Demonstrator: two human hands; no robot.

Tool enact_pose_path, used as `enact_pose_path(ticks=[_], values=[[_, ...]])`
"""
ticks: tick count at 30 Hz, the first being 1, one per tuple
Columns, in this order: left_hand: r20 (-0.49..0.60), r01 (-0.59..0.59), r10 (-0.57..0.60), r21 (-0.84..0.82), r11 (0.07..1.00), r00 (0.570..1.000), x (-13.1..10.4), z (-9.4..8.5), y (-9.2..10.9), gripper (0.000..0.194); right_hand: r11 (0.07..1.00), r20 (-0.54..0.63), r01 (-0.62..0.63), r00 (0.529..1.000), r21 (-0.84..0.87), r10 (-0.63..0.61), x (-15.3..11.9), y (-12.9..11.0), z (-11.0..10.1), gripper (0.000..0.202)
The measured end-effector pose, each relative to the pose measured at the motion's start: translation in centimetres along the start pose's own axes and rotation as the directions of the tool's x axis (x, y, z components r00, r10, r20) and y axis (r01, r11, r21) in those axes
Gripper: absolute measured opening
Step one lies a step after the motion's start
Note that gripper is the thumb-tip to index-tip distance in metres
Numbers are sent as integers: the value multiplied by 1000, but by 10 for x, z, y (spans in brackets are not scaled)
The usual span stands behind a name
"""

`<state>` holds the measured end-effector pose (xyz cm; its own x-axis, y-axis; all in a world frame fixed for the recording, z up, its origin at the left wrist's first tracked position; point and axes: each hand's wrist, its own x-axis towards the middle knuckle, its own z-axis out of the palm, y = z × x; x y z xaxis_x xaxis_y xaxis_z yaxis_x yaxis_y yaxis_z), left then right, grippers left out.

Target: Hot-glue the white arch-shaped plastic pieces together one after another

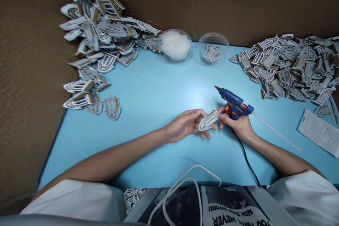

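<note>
left hand [189,124]: half-curled fingers hold an arched piece [208,120] above the blue table [148,91]. right hand [238,124]: fingers wrapped round a glue gun [233,101], tips at the piece's end. farther back: clear tub [224,47], heap of similar pieces [296,63] rightward.

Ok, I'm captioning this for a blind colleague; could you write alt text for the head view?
A person's left hand holds a small arched piece and the right hand holds a blue glue gun, both over a light-blue table. Two clear tubs stand toward the far edge, between two heaps of similar pieces.
</note>
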<state>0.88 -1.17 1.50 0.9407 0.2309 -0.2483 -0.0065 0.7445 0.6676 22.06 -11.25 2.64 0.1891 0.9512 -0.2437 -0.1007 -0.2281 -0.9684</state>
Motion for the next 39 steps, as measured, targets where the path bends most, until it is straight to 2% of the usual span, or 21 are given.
enact_pose_path(ticks=[5,8,12,15,18,22,26,30,39], values=[[6,68,-68,-48,997,998,0,0,0,34,1000,22,-2,1000,-9,2,0,0,0,41],[16,52,-52,-40,998,999,-1,0,0,45,999,28,36,999,1,-37,-1,3,-2,41],[-38,-88,87,-35,996,996,-4,-2,0,69,990,-20,140,990,-9,-140,-4,13,-12,48],[-116,-204,205,21,979,972,-5,-5,2,58,985,-51,162,985,-54,-164,-7,20,-27,54],[-199,-270,285,101,958,938,-5,-9,4,51,981,9,171,985,-88,-171,-7,23,-40,54],[-227,-295,339,205,933,913,-4,-13,1,62,975,149,163,979,-152,-141,-4,18,-44,54],[-161,-302,354,281,911,921,-3,-16,-3,50,960,210,177,969,-216,-131,-2,10,-40,55],[-134,-330,382,302,894,914,-2,-17,-3,51,946,230,207,962,-248,-150,-1,7,-37,55],[-181,-264,329,311,913,927,-3,-17,-3,59,944,243,198,961,-263,-133,1,6,-35,58]])
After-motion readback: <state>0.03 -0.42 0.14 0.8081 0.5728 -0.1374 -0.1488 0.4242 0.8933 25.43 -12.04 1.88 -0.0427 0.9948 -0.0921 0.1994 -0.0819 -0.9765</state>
